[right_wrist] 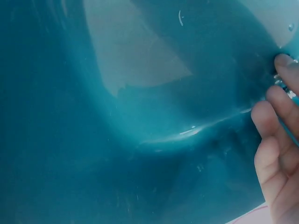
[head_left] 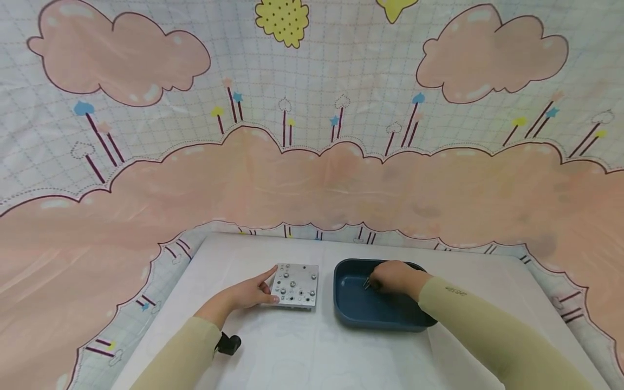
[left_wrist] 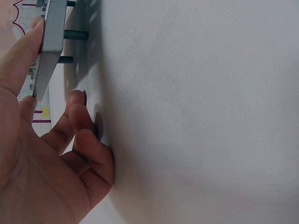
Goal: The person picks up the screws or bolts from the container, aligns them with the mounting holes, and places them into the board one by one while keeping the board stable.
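Observation:
A square silver metal plate (head_left: 303, 277) with several bolts and holes on its top lies left of the dark blue bin. My left hand (head_left: 242, 294) holds its left side, thumb and index finger at two corners. In the left wrist view, threaded bolt ends (left_wrist: 75, 35) stick out from the plate's underside, and the other fingers curl beside the tabletop. My right hand (head_left: 392, 276) reaches down inside the bin (head_left: 356, 317), fingers bent. Small shiny metal parts (right_wrist: 279, 78) show at its fingertips in the right wrist view; their kind is too small to tell.
A white cloth-covered table (head_left: 273, 352) bears the plate and the bin. Behind it hangs a patterned cloth (head_left: 312, 184) with clouds and stars. A black device (head_left: 228, 344) sits at the left wrist.

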`<state>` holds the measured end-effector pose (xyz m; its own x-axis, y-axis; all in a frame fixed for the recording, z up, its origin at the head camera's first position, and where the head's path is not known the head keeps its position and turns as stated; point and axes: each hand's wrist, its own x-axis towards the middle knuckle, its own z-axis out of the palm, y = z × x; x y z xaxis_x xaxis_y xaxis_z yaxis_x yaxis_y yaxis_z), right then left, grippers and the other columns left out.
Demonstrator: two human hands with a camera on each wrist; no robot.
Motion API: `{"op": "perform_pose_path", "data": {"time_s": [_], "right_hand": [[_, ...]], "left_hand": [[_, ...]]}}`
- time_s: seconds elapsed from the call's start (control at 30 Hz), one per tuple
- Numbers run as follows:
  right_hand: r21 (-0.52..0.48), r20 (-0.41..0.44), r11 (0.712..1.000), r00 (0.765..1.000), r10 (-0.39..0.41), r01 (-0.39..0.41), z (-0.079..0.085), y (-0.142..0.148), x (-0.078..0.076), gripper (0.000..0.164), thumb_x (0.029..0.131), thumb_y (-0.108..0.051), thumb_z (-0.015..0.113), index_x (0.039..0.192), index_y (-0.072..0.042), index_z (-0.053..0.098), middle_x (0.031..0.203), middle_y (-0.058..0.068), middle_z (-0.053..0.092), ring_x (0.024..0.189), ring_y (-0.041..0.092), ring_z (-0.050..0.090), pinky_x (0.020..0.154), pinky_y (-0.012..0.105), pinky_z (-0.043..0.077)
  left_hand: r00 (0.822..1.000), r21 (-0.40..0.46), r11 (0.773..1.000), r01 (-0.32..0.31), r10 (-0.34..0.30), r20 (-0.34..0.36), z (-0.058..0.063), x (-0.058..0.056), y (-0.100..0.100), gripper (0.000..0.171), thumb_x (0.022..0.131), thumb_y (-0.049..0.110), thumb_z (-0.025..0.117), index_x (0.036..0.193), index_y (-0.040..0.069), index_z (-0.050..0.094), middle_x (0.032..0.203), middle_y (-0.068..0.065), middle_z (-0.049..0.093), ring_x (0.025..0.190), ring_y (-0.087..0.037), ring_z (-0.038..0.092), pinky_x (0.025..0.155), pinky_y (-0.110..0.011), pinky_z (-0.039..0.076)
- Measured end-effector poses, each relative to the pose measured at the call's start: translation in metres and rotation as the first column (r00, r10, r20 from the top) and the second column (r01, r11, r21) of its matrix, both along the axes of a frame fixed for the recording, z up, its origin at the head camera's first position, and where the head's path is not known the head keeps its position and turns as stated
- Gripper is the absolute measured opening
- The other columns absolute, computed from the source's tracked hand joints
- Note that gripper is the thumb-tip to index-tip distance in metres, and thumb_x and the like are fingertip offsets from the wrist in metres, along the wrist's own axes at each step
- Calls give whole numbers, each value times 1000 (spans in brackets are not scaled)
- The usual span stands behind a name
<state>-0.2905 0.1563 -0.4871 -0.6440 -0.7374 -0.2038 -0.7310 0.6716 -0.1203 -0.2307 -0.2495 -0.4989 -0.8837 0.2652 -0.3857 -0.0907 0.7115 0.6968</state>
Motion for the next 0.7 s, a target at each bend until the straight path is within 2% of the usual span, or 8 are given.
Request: {"op": "perform_pose_path", "data": {"time_s": [0.17,0.43,0.7], "right_hand": [[-8,11,1000,1000,-18,18,2,0,0,8,82,-13,80,81,-17,73,75,-11,59,67,7,51,69,31,50],[-26,-22,999,999,32,-33,5,-4,1,8,80,-14,81,79,-17,73,74,-10,61,65,6,52,66,30,50],[-2,-36,1000,999,28,-28,-1,-8,1,10,80,-13,81,76,-17,73,70,-11,60,63,6,52,66,30,50]], "left_hand": [[1000,7,1000,2,-2,6,0,-1,1,99,82,31,82,160,22,20,100,-5,52,86,-19,49,77,-35,39],[1000,9,1000,8,-8,10,1,-1,1,100,82,31,82,160,22,19,101,-5,52,87,-19,49,79,-36,38],[1000,18,1000,3,-3,9,0,0,0,99,83,33,81,160,22,20,100,-5,52,86,-19,49,77,-35,38]]}}
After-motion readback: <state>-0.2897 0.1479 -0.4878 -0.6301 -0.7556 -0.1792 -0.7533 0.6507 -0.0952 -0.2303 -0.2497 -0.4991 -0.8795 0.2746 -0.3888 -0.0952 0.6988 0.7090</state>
